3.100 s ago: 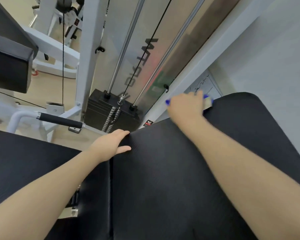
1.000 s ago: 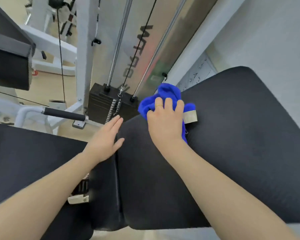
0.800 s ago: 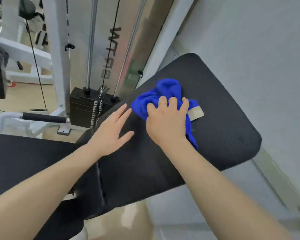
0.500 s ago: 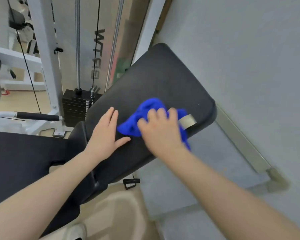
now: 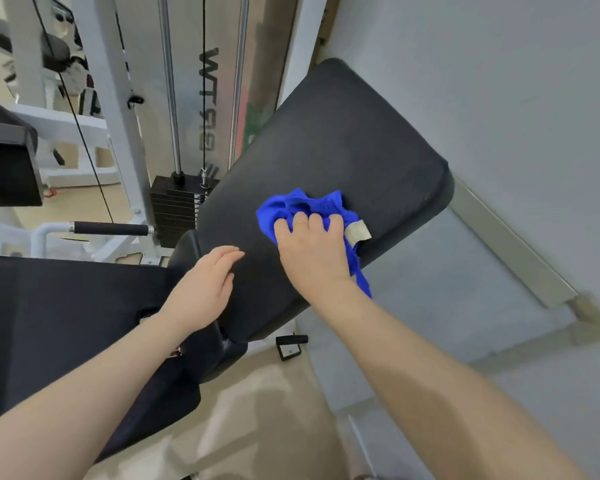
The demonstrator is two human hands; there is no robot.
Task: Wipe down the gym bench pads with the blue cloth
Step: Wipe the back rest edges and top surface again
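The black back pad of the gym bench slants up towards the wall. The bunched blue cloth with a beige label lies on its lower half. My right hand grips the cloth with curled fingers and presses it onto the pad. My left hand rests flat with straight fingers on the pad's lower left edge, just left of the cloth. The black seat pad lies at the left under my left forearm.
A white cable machine frame with a black weight stack and steel guide rods stands behind the bench. A black-gripped handle juts out at the left. A grey wall and skirting close the right side. Beige floor lies below.
My right hand has slid the cloth a little up the back pad. My left hand has stayed at the pad's lower left edge. The view has pulled back slightly.
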